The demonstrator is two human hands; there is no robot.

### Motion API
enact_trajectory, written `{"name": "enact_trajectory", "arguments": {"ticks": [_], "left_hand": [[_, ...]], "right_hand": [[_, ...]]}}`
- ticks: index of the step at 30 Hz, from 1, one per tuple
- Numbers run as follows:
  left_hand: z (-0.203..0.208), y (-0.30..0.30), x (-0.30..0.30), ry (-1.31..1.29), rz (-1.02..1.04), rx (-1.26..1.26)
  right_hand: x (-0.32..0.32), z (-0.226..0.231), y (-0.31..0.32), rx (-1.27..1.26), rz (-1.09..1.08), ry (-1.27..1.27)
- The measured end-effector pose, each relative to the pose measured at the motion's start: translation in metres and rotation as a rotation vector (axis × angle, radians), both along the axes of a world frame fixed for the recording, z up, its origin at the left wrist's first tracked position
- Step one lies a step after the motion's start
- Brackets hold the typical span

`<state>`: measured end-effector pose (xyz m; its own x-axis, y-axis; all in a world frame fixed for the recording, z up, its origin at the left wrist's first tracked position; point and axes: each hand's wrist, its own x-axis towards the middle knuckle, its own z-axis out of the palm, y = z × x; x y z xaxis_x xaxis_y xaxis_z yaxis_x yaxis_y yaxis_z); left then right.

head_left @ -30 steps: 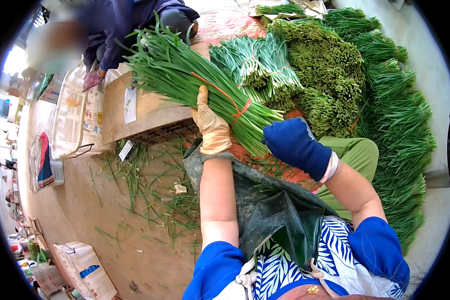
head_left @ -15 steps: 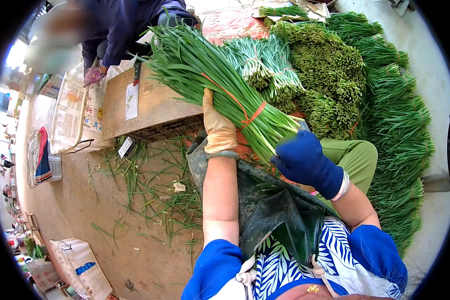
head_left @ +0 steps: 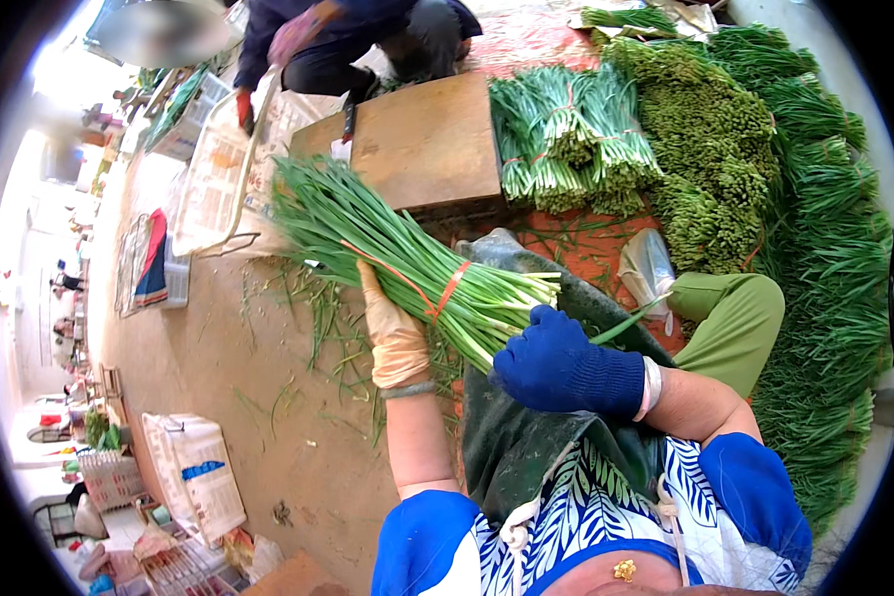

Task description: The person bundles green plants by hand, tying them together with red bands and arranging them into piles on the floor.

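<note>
"Green at its leafy end and paler at the stems, the bundle (head_left: 407, 260) slants in front of the person's dark apron (head_left: 512, 437). What ties it?"

"A red band (head_left: 451, 290) around the stems, with a loop of it running toward the leafy end. The left hand (head_left: 395, 336), tan-gloved, is closed on the bundle from the near side; one finger or the thumb lies along it, and the others go out of sight."

"And the right hand (head_left: 566, 360)?"

"Blue-gloved, at the stem ends, fingers curled in. Their inner side is hidden, so I cannot tell how tightly they close, or on what. A single green stalk (head_left: 621, 324) juts out just beyond."

"What's around them?"

"A wooden board (head_left: 427, 144) past the bundle, a knife (head_left: 349, 121) at its left. Tied greens (head_left: 576, 129) stand to its right, then a thick pile of stems (head_left: 710, 169). A clear bag (head_left: 648, 270) lies beside the person's knee (head_left: 733, 318). A co-worker (head_left: 343, 42) crouches by a pale basket (head_left: 212, 199)."
</note>
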<state>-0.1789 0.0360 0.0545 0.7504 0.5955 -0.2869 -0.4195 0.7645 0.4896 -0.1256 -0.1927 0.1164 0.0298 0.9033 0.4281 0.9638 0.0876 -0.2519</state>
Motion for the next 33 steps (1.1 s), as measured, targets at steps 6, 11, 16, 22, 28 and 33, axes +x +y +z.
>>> {"name": "enact_trajectory", "arguments": {"ticks": [6, 11, 16, 22, 28, 33], "left_hand": [[-0.016, -0.01, -0.013, -0.043, -0.006, -0.014], [-0.012, -0.02, -0.012, -0.068, -0.026, 0.071], [-0.033, -0.032, -0.027, -0.089, -0.036, 0.085], [-0.075, -0.024, -0.026, -0.158, -0.039, 0.075], [-0.046, -0.012, -0.039, -0.163, 0.038, 0.169], [-0.006, 0.052, -0.075, -0.16, 0.078, 0.411]], "right_hand": [[-0.008, 0.0, -0.002, 0.017, 0.077, -0.081], [0.004, 0.001, -0.013, -0.007, 0.123, -0.081], [0.035, 0.001, -0.049, 0.232, 0.134, 0.816], [0.03, -0.019, -0.056, -0.044, -0.162, 0.721], [0.027, -0.022, -0.072, -0.277, -0.228, 0.833], [0.083, -0.07, -0.131, -0.029, -0.413, 0.989]]}}
